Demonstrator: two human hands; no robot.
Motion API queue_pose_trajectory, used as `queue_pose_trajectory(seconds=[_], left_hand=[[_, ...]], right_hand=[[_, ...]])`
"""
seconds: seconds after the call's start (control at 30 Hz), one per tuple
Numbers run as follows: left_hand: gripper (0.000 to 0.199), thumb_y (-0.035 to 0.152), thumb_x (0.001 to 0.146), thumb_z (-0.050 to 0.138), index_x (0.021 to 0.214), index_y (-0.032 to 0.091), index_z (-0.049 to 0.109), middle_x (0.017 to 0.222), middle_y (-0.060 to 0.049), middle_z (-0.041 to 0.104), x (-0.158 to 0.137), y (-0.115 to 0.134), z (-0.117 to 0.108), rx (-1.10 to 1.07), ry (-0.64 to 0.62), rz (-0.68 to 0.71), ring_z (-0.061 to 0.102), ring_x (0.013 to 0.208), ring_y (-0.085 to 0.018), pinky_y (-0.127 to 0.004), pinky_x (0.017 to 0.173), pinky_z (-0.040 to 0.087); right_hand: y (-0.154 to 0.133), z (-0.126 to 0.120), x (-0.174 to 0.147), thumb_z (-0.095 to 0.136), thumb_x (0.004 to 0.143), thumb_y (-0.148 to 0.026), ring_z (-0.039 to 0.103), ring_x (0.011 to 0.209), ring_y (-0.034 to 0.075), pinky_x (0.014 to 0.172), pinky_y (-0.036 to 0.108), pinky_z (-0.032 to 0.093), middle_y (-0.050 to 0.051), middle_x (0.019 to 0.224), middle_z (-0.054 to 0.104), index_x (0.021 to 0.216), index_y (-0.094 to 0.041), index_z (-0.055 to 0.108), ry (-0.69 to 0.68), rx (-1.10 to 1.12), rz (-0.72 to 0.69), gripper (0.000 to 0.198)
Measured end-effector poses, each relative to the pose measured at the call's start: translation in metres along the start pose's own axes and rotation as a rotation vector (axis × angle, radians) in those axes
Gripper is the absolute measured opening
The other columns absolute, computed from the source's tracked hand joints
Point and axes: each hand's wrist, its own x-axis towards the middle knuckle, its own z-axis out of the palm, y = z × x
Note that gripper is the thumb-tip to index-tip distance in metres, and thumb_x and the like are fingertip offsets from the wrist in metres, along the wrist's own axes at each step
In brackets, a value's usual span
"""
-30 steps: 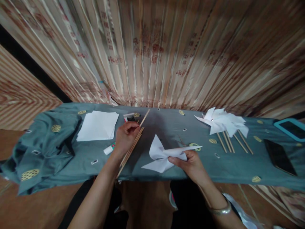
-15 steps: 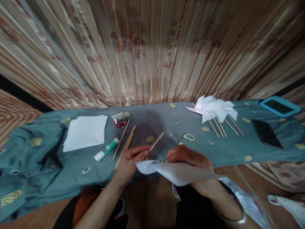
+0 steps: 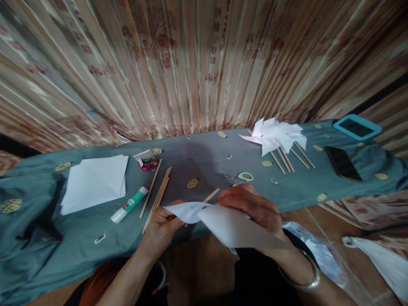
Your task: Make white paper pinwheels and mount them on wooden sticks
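Note:
A white paper pinwheel (image 3: 236, 227) is held between my hands at the table's front edge, its blades curling toward me. My right hand (image 3: 251, 208) pinches it along its upper right side. Behind the paper a wooden stick (image 3: 211, 195) pokes out, only its end showing. My left hand (image 3: 161, 225) is closed around that stick at the pinwheel's left, its fingertips partly covered by a blade. Just beyond my right hand lie scissors with pale green handles (image 3: 245, 176). Several loose wooden sticks (image 3: 157, 197) lie beyond my left hand.
White paper sheets (image 3: 95, 180), a glue stick (image 3: 129, 205) and a small open box of metal pins (image 3: 146, 160) lie at the left. Finished pinwheels (image 3: 277, 136), a black phone (image 3: 342, 163) and a blue-framed device (image 3: 357, 126) are at the right. A curtain (image 3: 191, 63) hangs behind.
The pinwheel has moved left and up against the stick, now covering most of it and part of my left hand's fingers. The view has shifted slightly to the right.

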Motion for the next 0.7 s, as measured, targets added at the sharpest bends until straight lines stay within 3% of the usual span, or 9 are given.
queue_pose_trajectory(seconds=[0.7], left_hand=[[0.022, 0.036, 0.058, 0.081, 0.050, 0.020, 0.068, 0.054, -0.001, 0.064, -0.0023, -0.0008, 0.0012, 0.008, 0.058, -0.038, 0.056, 0.058, -0.016, -0.027, 0.061, 0.047]], right_hand=[[0.0016, 0.0059, -0.0007, 0.059, 0.092, -0.037, 0.068, 0.087, 0.021, 0.081, 0.039, 0.048, 0.004, 0.096, 0.074, 0.105, -0.028, 0.070, 0.037, -0.021, 0.051, 0.020]])
